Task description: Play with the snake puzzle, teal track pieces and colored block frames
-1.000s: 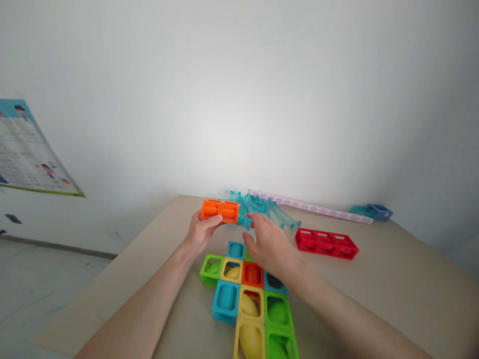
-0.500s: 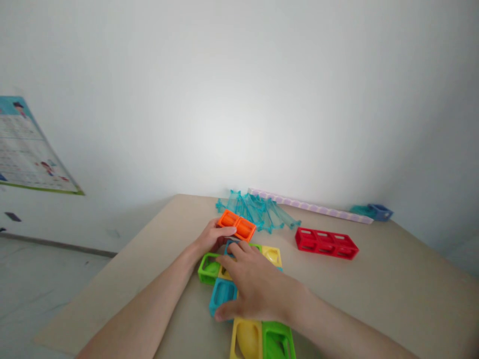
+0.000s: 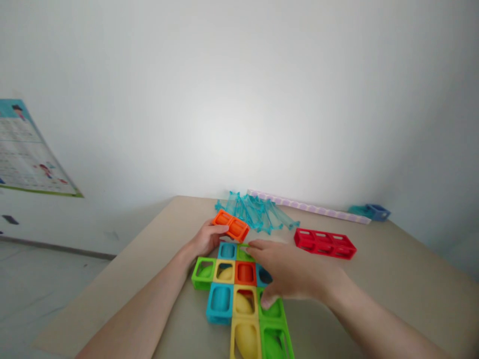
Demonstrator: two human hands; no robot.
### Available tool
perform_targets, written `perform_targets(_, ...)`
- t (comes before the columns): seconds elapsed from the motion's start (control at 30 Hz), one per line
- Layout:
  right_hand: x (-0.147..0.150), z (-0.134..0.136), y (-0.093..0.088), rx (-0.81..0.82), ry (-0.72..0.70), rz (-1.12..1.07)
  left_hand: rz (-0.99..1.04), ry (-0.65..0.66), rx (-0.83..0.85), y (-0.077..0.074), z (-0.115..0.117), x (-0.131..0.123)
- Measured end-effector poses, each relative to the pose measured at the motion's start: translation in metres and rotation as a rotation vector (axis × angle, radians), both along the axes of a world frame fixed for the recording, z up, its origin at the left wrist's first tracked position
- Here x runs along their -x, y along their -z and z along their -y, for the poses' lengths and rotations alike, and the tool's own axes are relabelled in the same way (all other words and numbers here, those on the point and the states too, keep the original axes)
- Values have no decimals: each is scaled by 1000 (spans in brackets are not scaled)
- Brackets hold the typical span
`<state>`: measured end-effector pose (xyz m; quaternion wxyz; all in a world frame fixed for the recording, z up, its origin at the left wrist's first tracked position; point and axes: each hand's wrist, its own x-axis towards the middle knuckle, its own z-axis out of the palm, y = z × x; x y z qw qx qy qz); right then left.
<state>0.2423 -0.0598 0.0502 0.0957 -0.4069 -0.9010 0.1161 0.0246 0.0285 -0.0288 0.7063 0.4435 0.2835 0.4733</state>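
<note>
My left hand (image 3: 207, 239) is closed around an orange two-cell toy block (image 3: 231, 226), thumb on top, raised just behind the block assembly. The assembly lies on the table: joined open-frame cells in blue (image 3: 220, 300), yellow (image 3: 245, 304), green (image 3: 204, 271) and orange-red (image 3: 245, 273). Over its right side rests my right hand (image 3: 288, 267), fingers stretched forward and thumb apart. Its fingertips reach the far green cell (image 3: 243, 253), and the thumb lies at a nearer green cell (image 3: 272, 310). The palm hides part of the right-hand cells.
Clear teal pieces (image 3: 256, 212) lie in a heap behind the orange block. A red three-cell block (image 3: 325, 243) stands to the right. Along the wall runs a purple-and-white patterned strip (image 3: 307, 207), with a dark blue block (image 3: 377, 212) at its right end.
My right hand has shifted right across the assembly, uncovering its middle and left cells. My left hand has moved slightly left with the orange block still in it.
</note>
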Motion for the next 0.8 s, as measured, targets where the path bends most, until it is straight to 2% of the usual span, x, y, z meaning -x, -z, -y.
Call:
perform_targets(0.17, -2, -6, 5, 37, -21, 153, -9, -48, 14, 1, 0, -2)
perform_targets(0.37, 13, 1, -10, 143, 24, 284, -27, -92, 5, 5, -3, -3)
perform_targets(0.57, 15, 6, -13, 130, 146, 372, -43, -265, -36, 8, -13, 5)
perform_targets(0.8, 11, 12, -17, 132, 137, 352, -93, -181, -8, 6, -8, 11)
